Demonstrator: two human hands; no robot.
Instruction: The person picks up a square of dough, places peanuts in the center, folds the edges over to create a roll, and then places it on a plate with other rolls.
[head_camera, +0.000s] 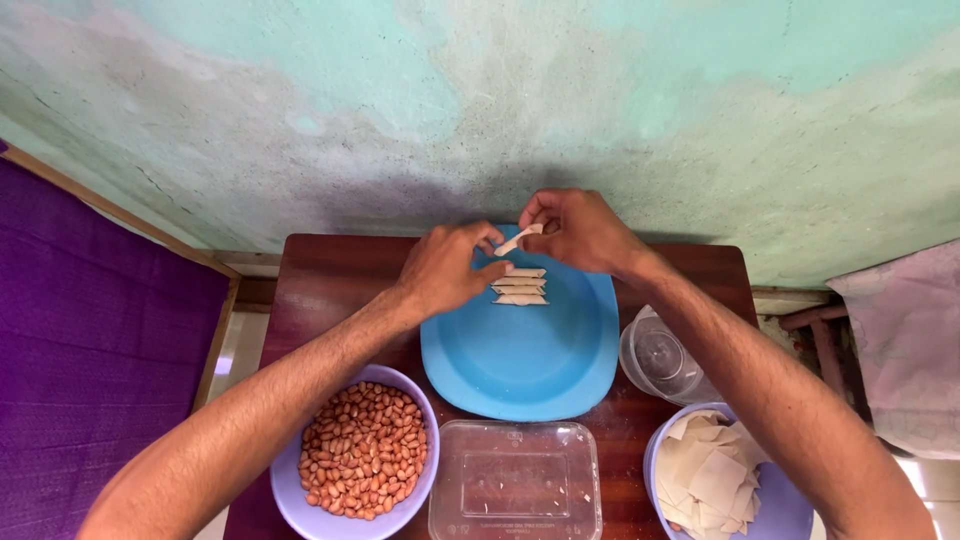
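Both hands, left hand (445, 268) and right hand (578, 230), pinch one roll (518, 240) together; keeping it tight and level above the plate (520, 350) seems wise.

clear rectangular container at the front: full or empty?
Empty. The clear rectangular container shows its bare bottom and the table through it; only a few pale specks inside.

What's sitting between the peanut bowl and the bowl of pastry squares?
In the head view, a clear rectangular plastic container lies between the peanut bowl and the bowl of pastry squares.

Clear rectangular plastic container (515, 482) at near table edge; no labels, signs, screens.
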